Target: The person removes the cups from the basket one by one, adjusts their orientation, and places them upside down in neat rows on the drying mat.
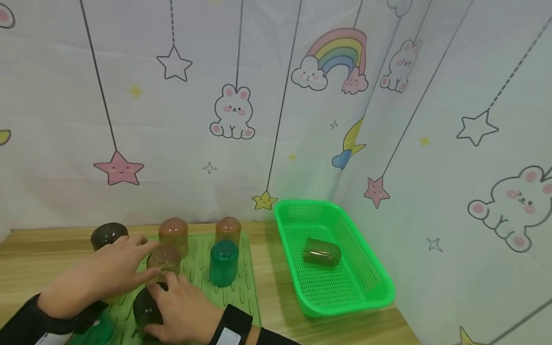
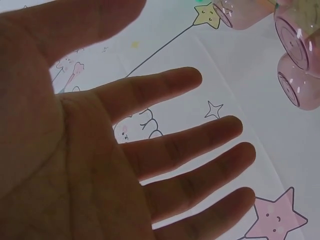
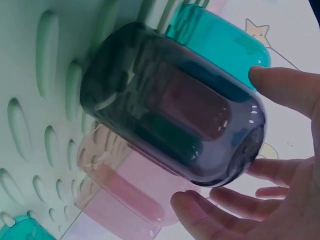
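Several see-through cups stand upside down on a green ridged mat. My right hand is at a dark grey cup near the mat's front; its thumb and fingers spread around the cup's raised base, with a gap at the thumb. My left hand reaches over the mat with straight, spread fingers and nothing in its palm. Around it are another dark grey cup at the back left and a brownish cup by its fingertips. A green cup is partly hidden under the left wrist.
Farther back on the mat are two more brownish cups, one in the middle and one at the right, with a teal cup before the latter. To the right, a green basket holds a brown cup on its side. Patterned sheets enclose the wooden table.
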Available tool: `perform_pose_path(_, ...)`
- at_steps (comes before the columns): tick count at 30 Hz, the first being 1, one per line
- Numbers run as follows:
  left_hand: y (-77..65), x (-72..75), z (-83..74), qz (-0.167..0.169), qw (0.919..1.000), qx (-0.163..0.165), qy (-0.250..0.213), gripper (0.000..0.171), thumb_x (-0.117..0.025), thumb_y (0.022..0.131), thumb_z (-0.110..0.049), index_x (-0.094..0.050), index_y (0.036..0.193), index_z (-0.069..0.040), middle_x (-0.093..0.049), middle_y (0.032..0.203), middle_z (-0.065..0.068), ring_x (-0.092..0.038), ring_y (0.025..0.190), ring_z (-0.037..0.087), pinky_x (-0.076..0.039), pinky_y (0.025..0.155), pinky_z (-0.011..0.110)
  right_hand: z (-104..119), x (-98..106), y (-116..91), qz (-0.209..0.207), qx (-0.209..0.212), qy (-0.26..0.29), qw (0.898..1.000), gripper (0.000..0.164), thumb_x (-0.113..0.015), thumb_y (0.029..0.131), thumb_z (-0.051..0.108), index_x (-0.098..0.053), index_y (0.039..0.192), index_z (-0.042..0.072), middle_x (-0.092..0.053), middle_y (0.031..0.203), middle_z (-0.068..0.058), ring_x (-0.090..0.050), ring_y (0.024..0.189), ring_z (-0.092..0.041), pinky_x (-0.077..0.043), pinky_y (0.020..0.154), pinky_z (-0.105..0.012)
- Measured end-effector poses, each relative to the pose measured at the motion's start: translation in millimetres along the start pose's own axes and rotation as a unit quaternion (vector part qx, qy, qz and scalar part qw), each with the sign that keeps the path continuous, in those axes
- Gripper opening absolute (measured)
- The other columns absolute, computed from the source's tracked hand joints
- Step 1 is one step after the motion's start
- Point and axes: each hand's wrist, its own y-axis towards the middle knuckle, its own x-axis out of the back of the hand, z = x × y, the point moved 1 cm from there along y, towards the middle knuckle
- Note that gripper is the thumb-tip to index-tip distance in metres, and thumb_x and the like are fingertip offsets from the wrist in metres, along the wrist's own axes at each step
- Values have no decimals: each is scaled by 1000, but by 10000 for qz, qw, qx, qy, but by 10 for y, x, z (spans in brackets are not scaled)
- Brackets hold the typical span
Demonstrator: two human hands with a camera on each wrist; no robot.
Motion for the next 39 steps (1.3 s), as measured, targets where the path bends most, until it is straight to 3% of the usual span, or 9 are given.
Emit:
perform_pose_path(3,-25,-29,-17,-4,10000,-22,-34,52,-71,82,-42,-62,118,-6,-57,107,19,-56,94,40,-47,71,57,18,4,-52,79,-9,-41,10000,78,-57,85,59,-25,149,28,-34,142,3,-42,118,-9,-43,88,-17)
perform_pose_path(6,-43,-36,-36,-232,9997,-100,9,51,-72,80,-42,-63,116,-7,-58,107,18,-56,93,40,-47,71,57,10,47,-128,106,20,-75,9999,79,-57,86,60,-24,149,27,-33,143,3,-40,121,-10,-42,91,-18)
perform_pose_path(12,-50,-17,-84,-692,9972,-270,-52,51,-74,79,-40,-63,115,-7,-56,112,21,-56,96,43,-47,73,58,-218,411,-453,172,97,-152,9997,64,-56,88,56,-42,141,22,-42,137,3,-42,122,-10,-40,94,-19)
perform_pose_path(17,-73,-45,-109,-557,9981,-180,-187,51,-71,81,-42,-62,119,-9,-54,117,21,-55,100,43,-47,74,57,-556,681,-739,-2,-143,-192,9997,53,-62,89,48,-52,130,16,-50,126,-2,-49,112,-14,-44,85,-20)
perform_pose_path(21,-87,-88,-109,-501,9981,-214,-278,51,-71,82,-41,-61,121,-9,-54,117,21,-55,100,42,-47,75,57,-805,768,-878,-24,-522,-137,9985,51,-65,87,45,-57,126,12,-54,119,-2,-55,101,-13,-47,77,-21)
perform_pose_path(26,-101,-123,-120,-576,9975,-274,-301,52,-71,82,-42,-61,121,-9,-53,120,22,-56,101,43,-47,77,57,-1143,810,-1004,145,-1078,135,9940,49,-65,87,43,-57,125,12,-55,118,-2,-54,105,-16,-48,80,-25)
perform_pose_path(33,-124,-126,-165,-463,9977,-319,-370,55,-69,82,-46,-60,123,-10,-53,123,23,-55,103,45,-47,77,58,-1749,819,-1226,292,-1912,710,9786,49,-65,89,37,-55,125,6,-57,121,-9,-58,104,-20,-49,83,-33)
perform_pose_path(39,-113,-114,-260,-476,9961,-511,-537,56,-68,83,-47,-58,127,-13,-55,122,18,-56,104,41,-48,75,56,-2281,821,-1393,247,-2310,948,9680,43,-68,88,26,-58,120,0,-59,120,-14,-55,112,-28,-46,91,-40)
